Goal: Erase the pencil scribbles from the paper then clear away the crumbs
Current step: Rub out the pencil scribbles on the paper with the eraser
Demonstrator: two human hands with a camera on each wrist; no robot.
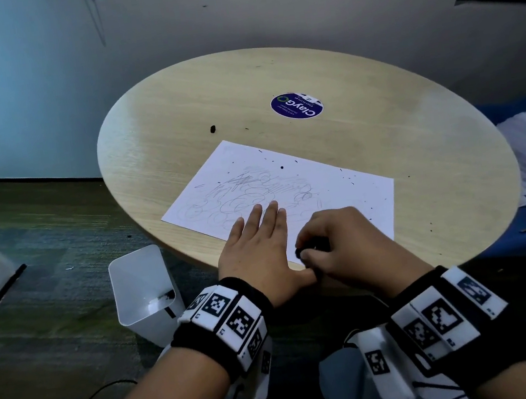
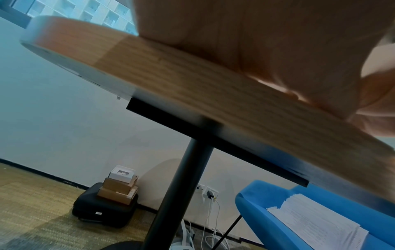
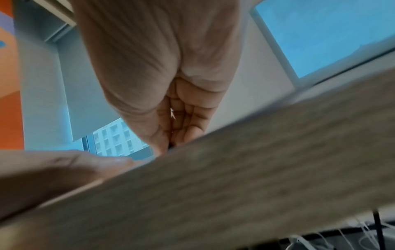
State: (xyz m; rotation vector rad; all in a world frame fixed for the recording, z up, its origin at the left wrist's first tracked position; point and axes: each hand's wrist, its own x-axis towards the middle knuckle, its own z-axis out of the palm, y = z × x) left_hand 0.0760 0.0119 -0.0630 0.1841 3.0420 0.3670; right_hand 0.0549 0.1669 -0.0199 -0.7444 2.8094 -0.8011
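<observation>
Left hand (image 1: 259, 246): fingers straight and together, flat on the paper's near edge.
Right hand (image 1: 341, 240): fingers curled, pinching a black eraser (image 1: 306, 250).
Paper (image 1: 326, 180): scribbled, crumb-strewn, on the round desk (image 1: 175, 117).

The far half of the desk (image 1: 374, 89) lies bare apart from a flat round sticker (image 1: 296, 105) and a small dark crumb (image 1: 213, 129), so a hand could pass freely there and along the right rim. Nearer, the paper (image 1: 348, 187) lies flat with scattered crumbs, while the left hand (image 1: 258, 250), pressed flat on its near edge, and the right hand (image 1: 345, 242), curled just beside it, fill the near middle. Left of the desk a white bin (image 1: 141, 284) stands on the floor just below the rim.
</observation>
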